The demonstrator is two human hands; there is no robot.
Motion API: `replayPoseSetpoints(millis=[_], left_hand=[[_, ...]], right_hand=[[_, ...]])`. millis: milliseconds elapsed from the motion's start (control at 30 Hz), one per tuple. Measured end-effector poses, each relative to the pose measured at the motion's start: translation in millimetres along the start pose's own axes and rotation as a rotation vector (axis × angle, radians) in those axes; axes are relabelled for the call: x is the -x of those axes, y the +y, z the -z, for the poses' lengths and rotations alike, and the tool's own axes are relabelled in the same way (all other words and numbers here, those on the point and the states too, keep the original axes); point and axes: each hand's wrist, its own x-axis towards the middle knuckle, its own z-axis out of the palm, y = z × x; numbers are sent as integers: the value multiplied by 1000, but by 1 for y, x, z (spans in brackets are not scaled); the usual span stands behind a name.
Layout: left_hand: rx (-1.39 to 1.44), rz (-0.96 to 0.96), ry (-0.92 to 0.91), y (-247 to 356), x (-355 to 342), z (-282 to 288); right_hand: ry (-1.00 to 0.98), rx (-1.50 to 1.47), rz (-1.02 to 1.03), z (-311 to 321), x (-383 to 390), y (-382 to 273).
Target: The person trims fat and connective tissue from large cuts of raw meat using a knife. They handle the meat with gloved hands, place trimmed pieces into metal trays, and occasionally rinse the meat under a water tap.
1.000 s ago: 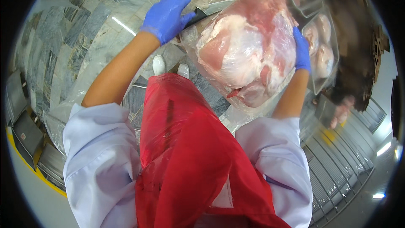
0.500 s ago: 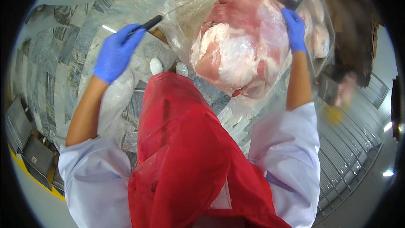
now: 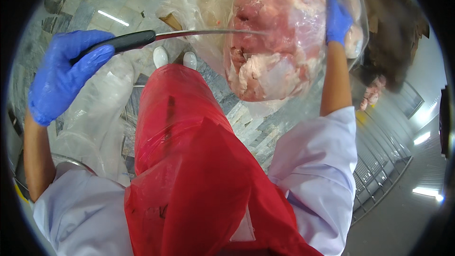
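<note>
My left hand (image 3: 66, 73), in a blue glove, grips the black handle (image 3: 125, 41) of a long knife at the upper left. Its blade (image 3: 199, 33) extends rightward over a big piece of raw meat (image 3: 265, 61), pink with white fat, on clear plastic (image 3: 204, 4); whether the edge touches it I cannot tell. My right hand (image 3: 337, 19), also gloved, is curled against the meat's right side.
Trays (image 3: 361, 28) of smaller meat pieces stand at upper right, near a dark, blurred brown mass (image 3: 393, 23). A wire rack (image 3: 379, 175) is at right. Plastic sheeting (image 3: 95, 118) lies left of my red apron (image 3: 199, 175), above tiled floor (image 3: 246, 123) and white boots (image 3: 160, 57).
My left hand has moved left and down, drawing the knife out so its blade now lies across the view toward the meat. My right hand and the meat appear higher in view.
</note>
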Motion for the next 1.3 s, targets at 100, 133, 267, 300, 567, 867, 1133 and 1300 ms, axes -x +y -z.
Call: replayPoseSetpoints(millis=[100, 133, 267, 300, 567, 867, 1133, 1300], left_hand=[[-81, -37, -22, 14, 12, 7], [-68, -53, -62, 14, 11, 5], [-36, -52, -135, 24, 10, -9], [-106, -72, -138, 34, 8, -9], [-271, -70, -70, 98, 57, -55], [-282, -211, 146, 28, 63, -130], [-183, -270, 343, -19, 44, -220], [57, -289, 444, -28, 27, -284]], right_hand=[[-177, 63, -12, 15, 4, 15], [-255, 58, -4, 23, 14, 21], [-527, -64, -233, 63, 60, 46], [-487, -151, -365, 72, 74, 54], [-479, -301, -592, 72, 86, 57], [-430, -266, -513, 85, 85, 77], [-381, -306, -567, 72, 91, 35], [-387, -461, -621, 69, 93, 46]])
